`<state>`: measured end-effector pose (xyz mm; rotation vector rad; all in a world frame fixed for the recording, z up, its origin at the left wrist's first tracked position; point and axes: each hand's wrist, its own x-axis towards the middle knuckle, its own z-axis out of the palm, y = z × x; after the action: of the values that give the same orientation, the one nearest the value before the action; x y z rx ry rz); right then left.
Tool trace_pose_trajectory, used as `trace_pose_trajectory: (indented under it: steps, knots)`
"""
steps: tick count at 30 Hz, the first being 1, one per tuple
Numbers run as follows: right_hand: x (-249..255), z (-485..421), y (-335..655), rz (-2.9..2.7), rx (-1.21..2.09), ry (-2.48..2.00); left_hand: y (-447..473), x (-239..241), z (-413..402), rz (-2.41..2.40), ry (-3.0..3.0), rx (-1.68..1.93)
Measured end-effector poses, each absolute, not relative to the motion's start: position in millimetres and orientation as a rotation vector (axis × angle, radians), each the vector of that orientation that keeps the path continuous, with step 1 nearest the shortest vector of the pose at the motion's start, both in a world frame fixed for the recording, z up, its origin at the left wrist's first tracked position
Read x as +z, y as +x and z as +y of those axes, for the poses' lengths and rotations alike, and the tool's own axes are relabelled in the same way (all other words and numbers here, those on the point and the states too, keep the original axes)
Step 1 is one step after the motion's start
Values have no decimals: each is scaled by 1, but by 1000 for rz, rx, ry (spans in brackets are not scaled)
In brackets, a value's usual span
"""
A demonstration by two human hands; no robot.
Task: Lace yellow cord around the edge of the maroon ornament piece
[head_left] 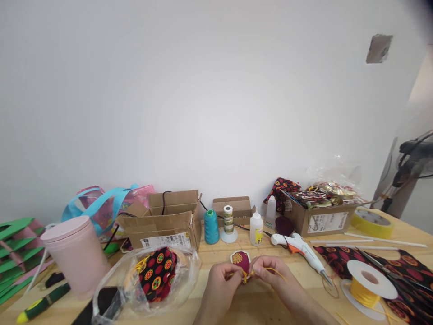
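- My left hand [220, 282] has its grip pinched, thumb to finger, seemingly on yellow cord [279, 273]; my right hand [270, 262] pinches yellow cord just beside it, a tail running off rightward.
- The maroon piece [240, 259] with a gold emblem sits just beyond both grips, partly behind the fingers; I cannot tell how the cord joins it.
- I judge the thin cord could slip if either pinch loosens, and an uneven pull could twist the piece.
- Right of the right grip lies the glue gun [301, 250], its metal tip near my forearm; a wide sweep could knock it. I cannot tell if it is hot.
- Beyond the grips, the upright glue bottle [256, 229] could tip if I push forward.
- Left of the left grip, the plastic bag [189, 289] could snag a sleeveless forearm.
- Tabletop [252, 311] wood shows nearer than the grips, leaving room to draw back; farther right, the spool [367, 275] limits reach.
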<state>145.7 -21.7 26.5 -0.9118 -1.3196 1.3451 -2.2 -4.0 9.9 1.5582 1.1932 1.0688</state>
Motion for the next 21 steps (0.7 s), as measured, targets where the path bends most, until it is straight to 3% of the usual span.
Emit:
trace_pose_trajectory:
  steps: [21]
  knots:
    - [11, -15, 144, -712, 1720, -734, 4, -2, -5, 976, 1359, 974]
